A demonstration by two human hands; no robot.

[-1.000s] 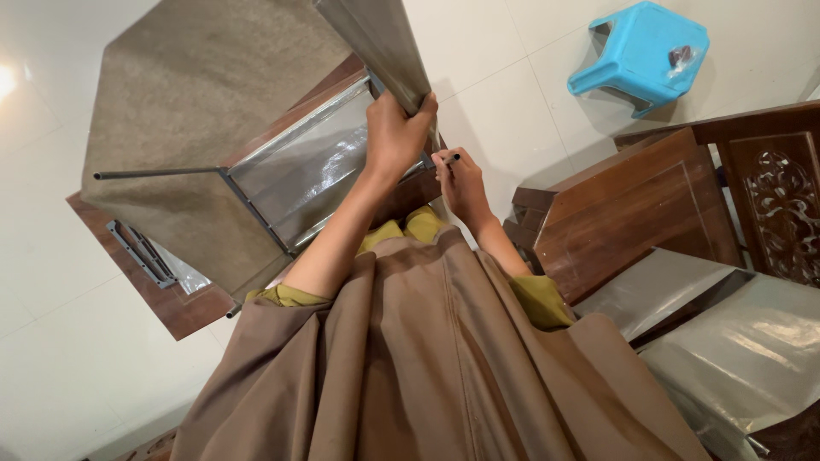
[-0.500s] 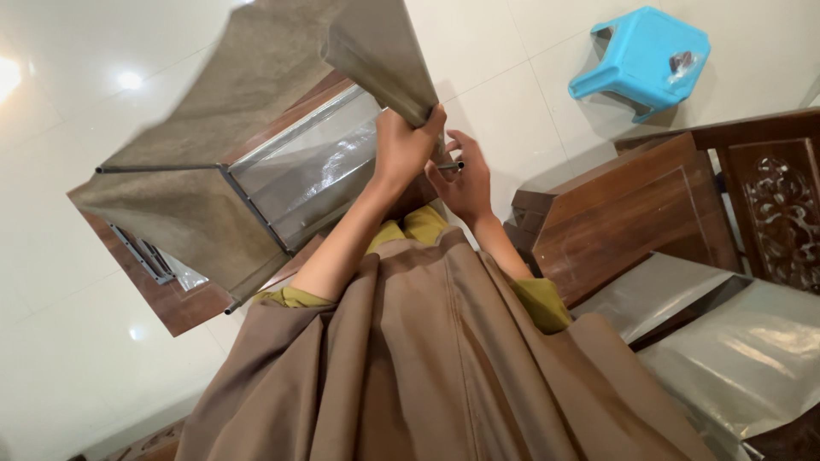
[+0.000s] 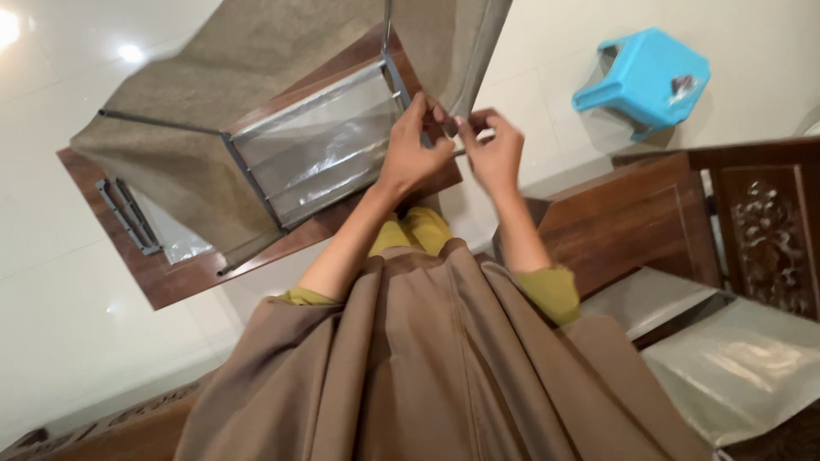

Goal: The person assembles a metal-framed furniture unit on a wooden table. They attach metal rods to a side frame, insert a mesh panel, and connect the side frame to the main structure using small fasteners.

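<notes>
Scene: A person in a brown garment with olive-yellow sleeves leans over a grey metal frame (image 3: 248, 175) covered in taupe fabric (image 3: 213, 68), set on a low wooden table (image 3: 184, 277) above a white tiled floor.

Left hand: The left hand (image 3: 417, 154) is closed around the frame's near upright corner, fingers wrapped over the bar where the fabric panel (image 3: 453, 43) rises out of view.

Right hand: The right hand (image 3: 497, 149) sits just beside the left, thumb and forefinger pinched on something small at the same corner — too small to identify.

The work piece: The fabric-and-frame unit lies across the table top, one clear plastic-wrapped face (image 3: 320, 149) turned up; its near corner is between the two hands.

Step in hand: By the look of it, a corner fitting or fabric edge is being fastened or adjusted where bar meets panel.

Next move: It would seem to call for a steady left-hand brace while the right fingers work finely — the loose upright panel could swing if the grip slackens.

Surroundings: A blue plastic stool (image 3: 642, 78) lies tipped on the floor well apart; dark wooden furniture (image 3: 623, 222) and further plastic-wrapped panels (image 3: 743, 367) stand at right; small grey brackets (image 3: 126, 215) rest on the table's far end.
</notes>
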